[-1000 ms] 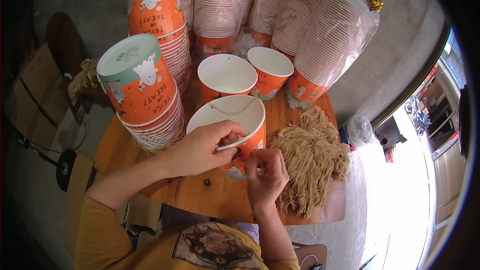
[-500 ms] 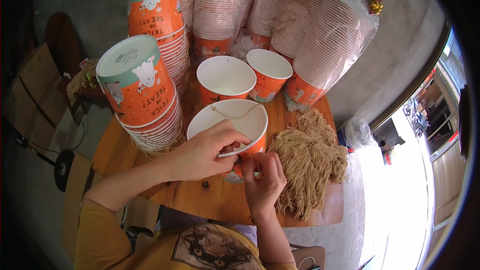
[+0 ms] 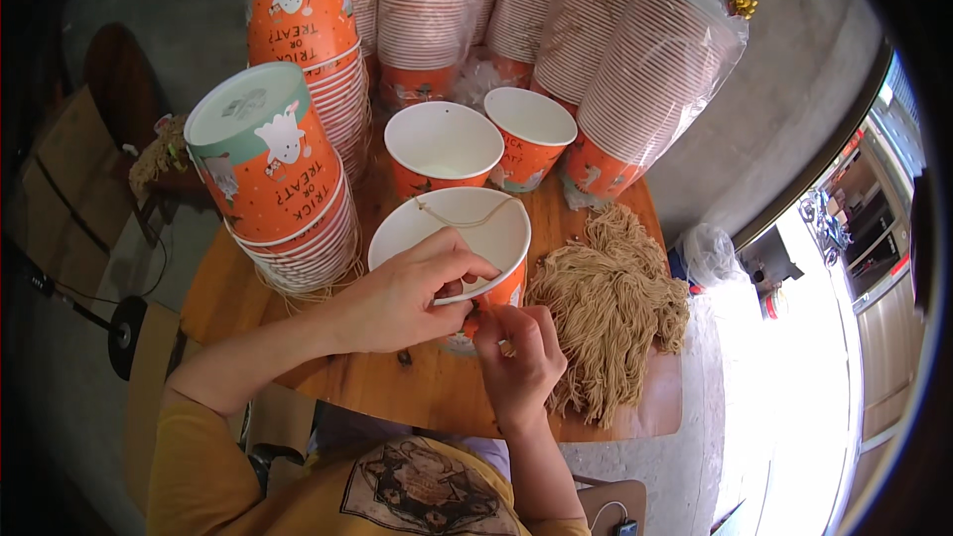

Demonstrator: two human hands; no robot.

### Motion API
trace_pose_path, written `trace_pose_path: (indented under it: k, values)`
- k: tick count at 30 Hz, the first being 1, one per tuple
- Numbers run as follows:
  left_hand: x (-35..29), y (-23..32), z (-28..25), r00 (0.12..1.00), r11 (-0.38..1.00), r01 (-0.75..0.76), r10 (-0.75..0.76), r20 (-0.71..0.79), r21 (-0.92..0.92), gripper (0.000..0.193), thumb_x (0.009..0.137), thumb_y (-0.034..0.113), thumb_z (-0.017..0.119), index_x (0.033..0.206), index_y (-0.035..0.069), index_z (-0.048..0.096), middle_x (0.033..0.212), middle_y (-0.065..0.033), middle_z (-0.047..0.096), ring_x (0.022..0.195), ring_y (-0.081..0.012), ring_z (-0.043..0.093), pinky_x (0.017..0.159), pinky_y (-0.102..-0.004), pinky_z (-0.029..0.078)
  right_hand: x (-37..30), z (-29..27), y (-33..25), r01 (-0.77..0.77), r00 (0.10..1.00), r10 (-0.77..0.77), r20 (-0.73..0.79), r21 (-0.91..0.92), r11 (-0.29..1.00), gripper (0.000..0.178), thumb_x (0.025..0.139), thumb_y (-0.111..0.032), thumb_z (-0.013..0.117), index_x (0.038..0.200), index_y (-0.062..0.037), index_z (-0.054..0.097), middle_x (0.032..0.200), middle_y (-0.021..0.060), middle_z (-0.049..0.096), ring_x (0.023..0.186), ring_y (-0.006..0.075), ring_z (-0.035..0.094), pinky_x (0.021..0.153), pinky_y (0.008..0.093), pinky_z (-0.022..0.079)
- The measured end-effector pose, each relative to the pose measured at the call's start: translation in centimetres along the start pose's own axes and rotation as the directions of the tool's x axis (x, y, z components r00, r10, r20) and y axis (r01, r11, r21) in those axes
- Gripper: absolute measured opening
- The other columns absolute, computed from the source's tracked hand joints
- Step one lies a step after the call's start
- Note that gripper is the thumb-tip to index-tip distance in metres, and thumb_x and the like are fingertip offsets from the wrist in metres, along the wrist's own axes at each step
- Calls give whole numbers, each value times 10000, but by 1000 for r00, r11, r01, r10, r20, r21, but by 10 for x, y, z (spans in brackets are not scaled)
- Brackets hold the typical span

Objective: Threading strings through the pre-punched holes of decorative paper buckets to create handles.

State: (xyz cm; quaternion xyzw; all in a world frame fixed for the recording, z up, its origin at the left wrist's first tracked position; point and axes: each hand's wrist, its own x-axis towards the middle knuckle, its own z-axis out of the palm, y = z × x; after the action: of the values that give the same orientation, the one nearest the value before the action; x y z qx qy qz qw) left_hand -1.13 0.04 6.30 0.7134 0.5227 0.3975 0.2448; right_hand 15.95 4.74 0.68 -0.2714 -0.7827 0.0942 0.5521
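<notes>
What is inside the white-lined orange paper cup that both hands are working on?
Inside the orange paper cup, a thin tan string drapes across the far rim over a bare white lining. The left hand covers the near rim, hiding that part.

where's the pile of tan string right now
In the head view the pile of tan string lies on the right part of the wooden table, just right of the right hand and the open paper cup both hands work at.
</notes>
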Motion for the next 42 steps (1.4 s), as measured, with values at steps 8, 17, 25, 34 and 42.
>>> trace_pose_path:
  k: [8, 17, 25, 34, 42]
  values:
    - [-2, -1, -1, 1000, 999, 5, -5, 6, 44, 383, 797, 0, 646, 1170, 54, 583, 1054, -45, 512, 914, -137, 568, 676, -246, 531, 0, 0, -1, -50, 999, 50, 10, 13, 999, 257, 719, 19, 711, 924, -101, 613, 761, 44, 577, 573, 203, 596, 476, 317, 485]
    - [-3, 1, -1, 1000, 999, 20, -20, 19, 26, 379, 798, -2, 630, 1170, 53, 583, 1059, -45, 510, 913, -141, 567, 669, -250, 532, 1, 1, -4, -48, 999, 49, 8, -26, 998, 210, 734, 21, 702, 889, -91, 617, 739, 43, 572, 569, 183, 587, 490, 311, 484]
    - [-1, 7, 1, 1000, 998, 31, -31, -4, -52, 468, 812, -38, 626, 1252, 97, 542, 1051, -59, 506, 964, -156, 573, 756, -281, 523, -2, 1, -3, -19, 999, 19, 25, 1, 1000, 266, 723, 6, 709, 938, -119, 618, 762, 37, 576, 596, 208, 607, 495, 322, 491]
    - [-5, 0, 5, 990, 989, -142, 141, -14, -42, 267, 849, 11, 639, 1096, 113, 644, 977, -52, 485, 852, -183, 581, 722, -299, 493, -2, 1, -4, -41, 999, 40, 6, 70, 997, 278, 721, 34, 712, 950, -94, 620, 740, 49, 580, 590, 193, 601, 499, 311, 490]
    - [-5, -1, 2, 970, 954, -234, 243, -25, 190, 121, 866, 43, 632, 977, 40, 583, 982, -72, 480, 840, -216, 591, 694, -329, 506, -8, 3, -2, -353, 934, 334, 122, 448, 821, 110, 830, -17, 695, 894, -49, 611, 599, -20, 473, 495, 43, 383, 452, 209, 327]
